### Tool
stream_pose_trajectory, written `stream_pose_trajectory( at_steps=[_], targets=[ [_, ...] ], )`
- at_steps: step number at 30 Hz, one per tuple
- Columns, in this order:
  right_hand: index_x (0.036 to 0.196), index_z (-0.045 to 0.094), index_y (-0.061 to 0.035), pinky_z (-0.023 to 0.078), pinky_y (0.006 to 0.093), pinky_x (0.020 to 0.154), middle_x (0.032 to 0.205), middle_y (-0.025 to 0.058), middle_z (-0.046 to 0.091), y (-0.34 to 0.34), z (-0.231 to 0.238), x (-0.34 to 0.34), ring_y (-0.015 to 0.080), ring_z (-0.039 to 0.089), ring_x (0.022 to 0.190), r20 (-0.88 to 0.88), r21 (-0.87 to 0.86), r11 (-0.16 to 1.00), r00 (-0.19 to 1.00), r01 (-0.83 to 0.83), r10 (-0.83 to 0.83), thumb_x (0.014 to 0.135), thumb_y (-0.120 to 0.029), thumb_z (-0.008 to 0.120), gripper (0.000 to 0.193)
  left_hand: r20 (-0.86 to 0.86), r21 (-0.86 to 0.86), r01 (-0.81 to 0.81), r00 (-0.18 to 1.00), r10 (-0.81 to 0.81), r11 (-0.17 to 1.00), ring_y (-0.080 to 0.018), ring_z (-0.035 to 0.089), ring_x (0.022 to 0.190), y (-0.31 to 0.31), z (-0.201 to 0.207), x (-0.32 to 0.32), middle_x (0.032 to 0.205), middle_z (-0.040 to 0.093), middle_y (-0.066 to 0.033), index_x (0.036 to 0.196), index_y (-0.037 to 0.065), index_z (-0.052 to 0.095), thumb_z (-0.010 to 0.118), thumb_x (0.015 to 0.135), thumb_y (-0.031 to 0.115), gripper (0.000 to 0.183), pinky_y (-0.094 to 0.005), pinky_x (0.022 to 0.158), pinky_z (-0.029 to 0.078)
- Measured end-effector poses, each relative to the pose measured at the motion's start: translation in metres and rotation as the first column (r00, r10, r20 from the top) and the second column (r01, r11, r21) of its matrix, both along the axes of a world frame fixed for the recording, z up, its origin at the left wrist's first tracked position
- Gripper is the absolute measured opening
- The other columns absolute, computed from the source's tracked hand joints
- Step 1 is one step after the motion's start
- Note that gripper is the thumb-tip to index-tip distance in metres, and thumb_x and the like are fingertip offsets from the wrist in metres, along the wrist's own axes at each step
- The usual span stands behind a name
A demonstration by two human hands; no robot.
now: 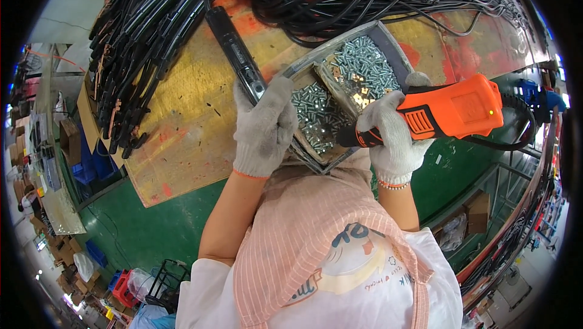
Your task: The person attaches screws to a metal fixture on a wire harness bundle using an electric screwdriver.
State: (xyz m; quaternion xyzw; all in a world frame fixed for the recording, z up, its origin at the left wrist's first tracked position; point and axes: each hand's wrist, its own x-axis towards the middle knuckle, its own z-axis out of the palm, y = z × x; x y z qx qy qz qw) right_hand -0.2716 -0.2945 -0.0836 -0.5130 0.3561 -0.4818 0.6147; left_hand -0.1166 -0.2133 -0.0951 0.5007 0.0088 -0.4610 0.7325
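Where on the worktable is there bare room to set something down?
The widest mostly bare patch of worktable lies between the black handles and the left hand. A smaller one lies right of the tray, below the cables. Crowded: the far side, under those cables, and the tray, holding screws.

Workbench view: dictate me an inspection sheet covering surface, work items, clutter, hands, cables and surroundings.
Surface: yellow workbench, red patches.
Work items: black handle, orange power tool, grey tray holding silver screws.
Clutter: heap of long black parts, left side.
Hands: gloved left hand holds the handle; gloved right hand grips the tool.
Cables: black cables tangled along the far side.
Surroundings: green floor, cardboard box at right.
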Motion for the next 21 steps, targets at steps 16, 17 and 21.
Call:
stream_pose_trajectory(
  at_steps=[16, 17, 21],
  targets=[
    [0.132, 0.034, -0.0002, 0.047, 0.0315, 0.047, 0.065, 0.0066, 0.051, -0.011, 0.035, -0.01, 0.0174, 0.052, 0.047, 0.468, 0.019, 1.0, 0.884, -0.013, 0.002, 0.084, 0.01, 0.052, 0.053, 0.063, 0.125, -0.073, 0.996, 0.066, 0.99, -0.0082, 0.041, 0.039, -0.005, 0.009, -0.009, 0.06, 0.047, 0.001, 0.103, 0.011, 0.038, 0.065, 0.09, 0.007, 0.03, -0.0231, 0.032, 0.031],
    [0.133, 0.034, -0.0011, 0.046, 0.0311, 0.047, 0.065, 0.0064, 0.049, -0.012, 0.035, -0.012, 0.0178, 0.051, 0.047, 0.586, 0.012, 0.998, 0.809, -0.057, 0.039, 0.084, 0.01, 0.052, 0.053, 0.065, 0.121, -0.073, 0.996, 0.066, 0.99, -0.0082, 0.041, 0.039, -0.004, 0.01, -0.01, 0.06, 0.047, 0.001, 0.103, 0.011, 0.038, 0.065, 0.09, 0.007, 0.03, -0.0231, 0.032, 0.031],
    [0.135, 0.034, -0.0039, 0.043, 0.0307, 0.046, 0.069, 0.0063, 0.047, -0.01, 0.035, -0.009, 0.0177, 0.048, 0.051, 0.313, 0.008, 0.998, 0.948, 0.063, -0.063, 0.084, 0.004, 0.058, 0.057, 0.12, 0.055, -0.051, 0.992, 0.044, 0.997, -0.0089, 0.042, 0.04, -0.002, 0.006, -0.01, 0.062, 0.046, -0.0004, 0.108, 0.01, 0.035, 0.063, 0.092, 0.017, 0.034, -0.0232, 0.033, 0.032]
  ],
)
